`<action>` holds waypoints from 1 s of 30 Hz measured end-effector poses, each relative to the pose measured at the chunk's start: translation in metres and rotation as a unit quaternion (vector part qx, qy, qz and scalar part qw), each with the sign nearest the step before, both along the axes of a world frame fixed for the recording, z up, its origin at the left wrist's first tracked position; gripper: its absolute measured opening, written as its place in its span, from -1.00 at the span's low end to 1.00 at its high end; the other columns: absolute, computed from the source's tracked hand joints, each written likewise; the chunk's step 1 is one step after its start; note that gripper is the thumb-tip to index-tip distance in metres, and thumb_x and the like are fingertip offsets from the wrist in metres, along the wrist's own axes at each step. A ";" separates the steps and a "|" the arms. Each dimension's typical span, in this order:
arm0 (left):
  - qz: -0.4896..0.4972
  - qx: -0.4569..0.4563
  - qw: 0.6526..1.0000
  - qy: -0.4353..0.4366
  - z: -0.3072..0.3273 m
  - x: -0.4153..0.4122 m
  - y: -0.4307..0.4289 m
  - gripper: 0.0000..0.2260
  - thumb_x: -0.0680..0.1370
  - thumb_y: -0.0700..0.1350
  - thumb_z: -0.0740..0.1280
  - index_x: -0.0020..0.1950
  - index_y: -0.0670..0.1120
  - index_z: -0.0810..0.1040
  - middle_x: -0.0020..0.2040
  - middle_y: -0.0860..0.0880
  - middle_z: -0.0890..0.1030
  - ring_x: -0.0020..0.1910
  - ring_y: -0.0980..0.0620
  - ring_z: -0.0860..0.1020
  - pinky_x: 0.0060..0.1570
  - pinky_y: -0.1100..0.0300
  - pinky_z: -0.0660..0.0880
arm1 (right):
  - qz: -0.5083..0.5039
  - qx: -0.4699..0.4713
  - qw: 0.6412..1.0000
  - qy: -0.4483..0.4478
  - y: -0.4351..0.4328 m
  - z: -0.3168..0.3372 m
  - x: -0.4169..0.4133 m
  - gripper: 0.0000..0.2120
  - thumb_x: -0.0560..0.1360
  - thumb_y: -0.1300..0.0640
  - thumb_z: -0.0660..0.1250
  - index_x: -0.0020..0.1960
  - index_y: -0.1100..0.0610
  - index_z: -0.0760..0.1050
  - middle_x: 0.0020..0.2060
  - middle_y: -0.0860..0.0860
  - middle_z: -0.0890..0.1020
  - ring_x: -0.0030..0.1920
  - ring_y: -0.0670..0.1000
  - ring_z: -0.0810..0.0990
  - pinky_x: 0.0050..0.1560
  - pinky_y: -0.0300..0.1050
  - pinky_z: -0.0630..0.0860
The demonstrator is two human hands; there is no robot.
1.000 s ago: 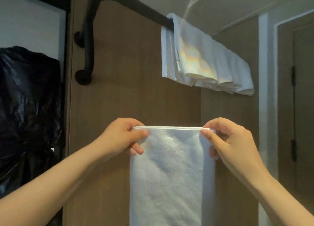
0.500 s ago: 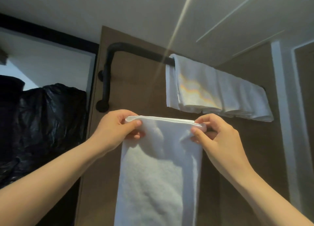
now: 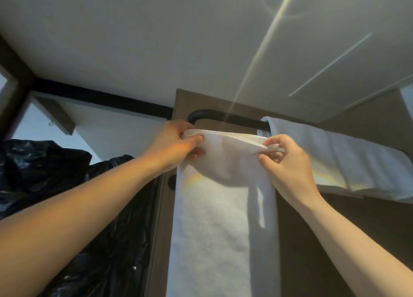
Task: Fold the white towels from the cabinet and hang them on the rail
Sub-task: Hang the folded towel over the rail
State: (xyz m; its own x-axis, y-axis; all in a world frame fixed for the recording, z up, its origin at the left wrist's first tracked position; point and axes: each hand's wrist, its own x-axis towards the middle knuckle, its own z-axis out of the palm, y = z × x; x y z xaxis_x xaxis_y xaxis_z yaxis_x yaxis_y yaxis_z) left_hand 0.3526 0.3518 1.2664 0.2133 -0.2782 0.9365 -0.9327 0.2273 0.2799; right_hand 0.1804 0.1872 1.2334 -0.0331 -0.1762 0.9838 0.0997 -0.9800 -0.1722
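Hands raise a folded white towel (image 3: 214,225) to the black rail (image 3: 225,117): the left hand (image 3: 176,146) pinches its top left corner, the right hand (image 3: 288,160) its top right. Its top edge sits just below the rail, left of hung towels (image 3: 348,160); black bags (image 3: 55,185) lie far left.

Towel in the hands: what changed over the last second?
The left hand and right hand lifted the towel from below the rail up to its bare left stretch. Unchanged: each pinches a top corner; the other towels hang on the rail.
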 end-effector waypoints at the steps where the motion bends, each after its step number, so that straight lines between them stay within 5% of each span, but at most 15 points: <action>1: 0.004 -0.008 1.000 -0.002 0.005 0.000 0.001 -0.89 0.50 0.00 0.43 -0.03 0.13 0.54 -0.09 0.11 0.59 -0.13 0.14 0.57 -0.29 0.37 0.47 | 0.009 -0.006 1.000 -0.004 0.000 0.003 0.004 -0.80 0.49 0.29 0.39 0.07 0.10 0.51 0.05 0.06 0.59 -0.04 -0.04 0.62 -0.20 -0.52 0.47; 5: -0.003 -0.043 0.999 -0.009 0.021 -0.005 0.003 -0.83 0.47 -0.04 0.46 0.05 0.05 0.60 0.02 0.01 0.62 0.01 -0.02 0.59 0.00 0.01 0.61 | -0.027 -0.051 0.998 0.004 0.001 0.014 0.005 -0.68 0.47 0.37 0.34 0.18 0.13 0.56 0.11 0.06 0.52 0.00 -0.04 0.57 -0.08 -0.56 0.41; 11: 0.057 -0.048 0.994 -0.079 0.024 -0.008 0.000 -0.78 0.46 -0.01 0.46 0.09 0.05 0.59 -0.01 0.09 0.59 -0.05 0.15 0.53 -0.22 0.38 0.41 | -0.116 -0.084 0.989 0.036 -0.001 0.033 -0.006 -0.74 0.44 0.40 0.34 0.08 0.22 0.63 0.06 0.12 0.58 -0.02 0.07 0.57 -0.05 -0.43 0.34; 14: 0.066 -0.071 0.987 -0.129 0.032 -0.012 0.000 -0.73 0.49 0.01 0.44 0.16 0.05 0.56 0.03 0.10 0.56 -0.03 0.14 0.52 -0.20 0.40 0.39 | -0.126 -0.113 0.984 0.055 0.000 0.045 -0.011 -0.68 0.41 0.41 0.35 0.15 0.26 0.56 0.09 0.09 0.49 0.09 0.02 0.46 0.09 -0.47 0.27; 17: 0.076 -0.064 0.979 -0.179 0.049 -0.018 0.002 -0.67 0.51 0.03 0.40 0.25 0.04 0.48 0.12 0.08 0.52 0.00 0.12 0.51 -0.20 0.44 0.33 | -0.141 -0.136 0.977 0.081 -0.001 0.064 -0.012 -0.68 0.42 0.34 0.37 0.16 0.30 0.45 0.13 0.03 0.37 0.09 -0.12 0.29 0.02 -0.62 0.13; 22: 0.126 -0.039 0.968 -0.212 0.079 -0.025 0.000 -0.70 0.54 -0.05 0.34 0.25 -0.05 0.45 0.10 0.03 0.50 0.00 0.09 0.46 -0.19 0.30 0.34 | -0.173 -0.100 0.976 0.084 -0.008 0.096 -0.001 -0.60 0.45 0.23 0.37 0.24 0.33 0.40 0.21 0.15 0.36 0.14 0.10 0.36 -0.03 -0.35 0.17; 26: 0.112 -0.013 0.976 -0.187 0.091 -0.025 -0.007 -0.77 0.56 -0.11 0.32 0.17 -0.19 0.51 0.00 -0.07 0.56 -0.11 0.04 0.51 -0.26 0.38 0.38 | -0.190 -0.061 0.976 0.084 -0.011 0.113 0.011 -0.55 0.47 0.16 0.36 0.28 0.33 0.40 0.19 0.22 0.39 0.18 0.20 0.43 -0.08 -0.26 0.22; 30: 0.113 -0.022 0.978 -0.176 0.100 -0.018 -0.020 -0.79 0.55 -0.13 0.31 0.12 -0.22 0.52 -0.06 -0.08 0.56 -0.20 0.05 0.49 -0.30 0.33 0.39 | -0.197 -0.046 0.976 0.083 -0.018 0.125 0.019 -0.52 0.48 0.14 0.37 0.34 0.30 0.40 0.27 0.26 0.41 0.24 0.22 0.44 0.08 -0.14 0.31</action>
State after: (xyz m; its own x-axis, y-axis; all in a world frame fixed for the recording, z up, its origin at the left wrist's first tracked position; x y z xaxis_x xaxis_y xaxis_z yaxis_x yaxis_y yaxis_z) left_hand 0.3343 0.3317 1.3659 -0.0726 -0.2196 0.9729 -0.9973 0.0092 -0.0724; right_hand 0.1989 0.1696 1.3585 0.0812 -0.0935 0.9923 -0.3091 -0.9489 -0.0641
